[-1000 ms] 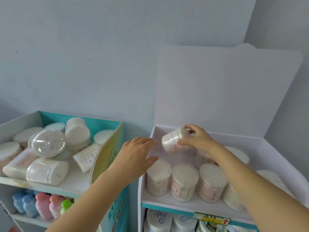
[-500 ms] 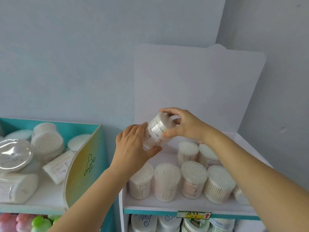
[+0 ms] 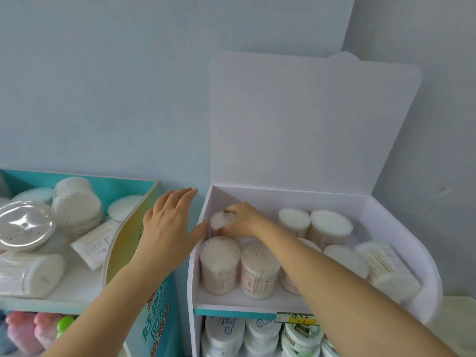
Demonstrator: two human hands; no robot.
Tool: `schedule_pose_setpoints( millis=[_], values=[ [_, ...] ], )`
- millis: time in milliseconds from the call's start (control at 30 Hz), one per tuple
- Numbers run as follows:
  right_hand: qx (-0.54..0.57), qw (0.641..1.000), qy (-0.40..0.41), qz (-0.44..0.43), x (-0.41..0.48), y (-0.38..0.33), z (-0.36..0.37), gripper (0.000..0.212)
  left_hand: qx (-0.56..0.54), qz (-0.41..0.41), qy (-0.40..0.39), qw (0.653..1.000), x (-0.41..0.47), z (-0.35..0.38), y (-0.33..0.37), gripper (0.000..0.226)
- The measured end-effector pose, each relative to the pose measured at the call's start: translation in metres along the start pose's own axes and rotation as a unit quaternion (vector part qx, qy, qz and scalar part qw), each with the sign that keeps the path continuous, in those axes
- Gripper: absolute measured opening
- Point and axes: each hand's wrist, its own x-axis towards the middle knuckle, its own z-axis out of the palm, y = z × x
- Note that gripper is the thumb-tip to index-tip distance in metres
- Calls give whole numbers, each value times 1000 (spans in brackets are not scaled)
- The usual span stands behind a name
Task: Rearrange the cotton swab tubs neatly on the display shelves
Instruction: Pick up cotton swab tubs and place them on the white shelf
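Observation:
My right hand point(image 3: 243, 219) grips a small clear cotton swab tub point(image 3: 219, 219), upright at the back left corner of the white display shelf point(image 3: 247, 301). My left hand point(image 3: 168, 229) hovers open beside the shelf's left wall, thumb near the tub. Two upright tubs point(image 3: 219, 264) stand in the front row, two more point(image 3: 331, 229) at the back right. Another tub point(image 3: 389, 269) lies tipped at the right. My right forearm hides part of the middle row.
The teal shelf point(image 3: 51, 302) on the left holds several tubs lying in disorder, with a round clear-lidded tub point(image 3: 24, 229) on top. Lower shelves hold white jars point(image 3: 224, 331) and coloured bottles point(image 3: 23, 328). The white backboard point(image 3: 309, 124) stands against the wall.
The tub, held tilted in the air by both hands, has come down upright into the back left corner. My left hand has let go of it and opened.

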Motion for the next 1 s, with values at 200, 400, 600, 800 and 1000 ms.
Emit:
schedule_pose_setpoints(
  millis=[200, 400, 600, 800, 1000],
  values=[
    [62, 998, 10, -16, -17, 11, -25, 62, -22, 37, -11, 999, -1, 10, 21, 64],
    [115, 988, 100, 24, -67, 66, -76, 55, -56, 86, -40, 994, 0, 30, 62, 61],
    [79, 982, 110, 132, -131, 133, -126, 71, -81, 188, -83, 975, -6, 53, 117, 58],
    [-142, 967, -70, 198, -167, 167, -125, 105, -65, 226, -130, 963, -16, 68, 144, 60],
    [-310, 935, -73, 158, -165, 179, -111, 103, -61, 240, -142, 958, -22, 68, 146, 60]
  ],
)
